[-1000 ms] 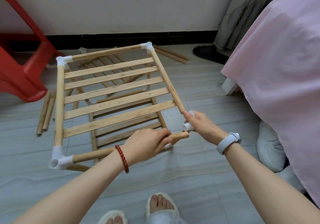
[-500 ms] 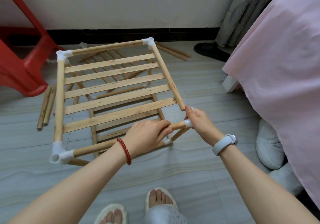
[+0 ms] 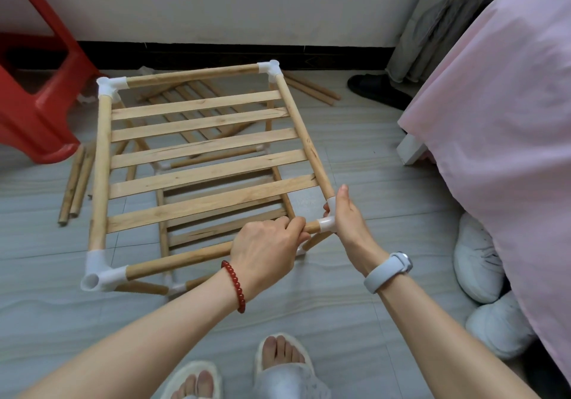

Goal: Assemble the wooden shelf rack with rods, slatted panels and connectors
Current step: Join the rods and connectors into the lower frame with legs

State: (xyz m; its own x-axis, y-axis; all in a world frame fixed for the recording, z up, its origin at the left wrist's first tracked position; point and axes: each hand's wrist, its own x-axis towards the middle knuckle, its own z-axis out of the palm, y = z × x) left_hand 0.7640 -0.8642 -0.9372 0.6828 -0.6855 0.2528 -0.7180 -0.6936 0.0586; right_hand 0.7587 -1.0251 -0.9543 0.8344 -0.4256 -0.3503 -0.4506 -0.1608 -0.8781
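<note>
We grip the front rod [image 3: 185, 259] in our left hand [image 3: 265, 244], fingers curled round it, while our right hand [image 3: 346, 219] pinches the corner connector [image 3: 328, 223] above the floor, which we should press on squarely

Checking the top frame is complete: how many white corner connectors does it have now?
4: far left connector, far right connector, near left connector, and near right connector partly covered by the right hand. Lower-frame connectors exist too, partly hidden.

Soft even daylight, wide-angle edge distortion
</note>
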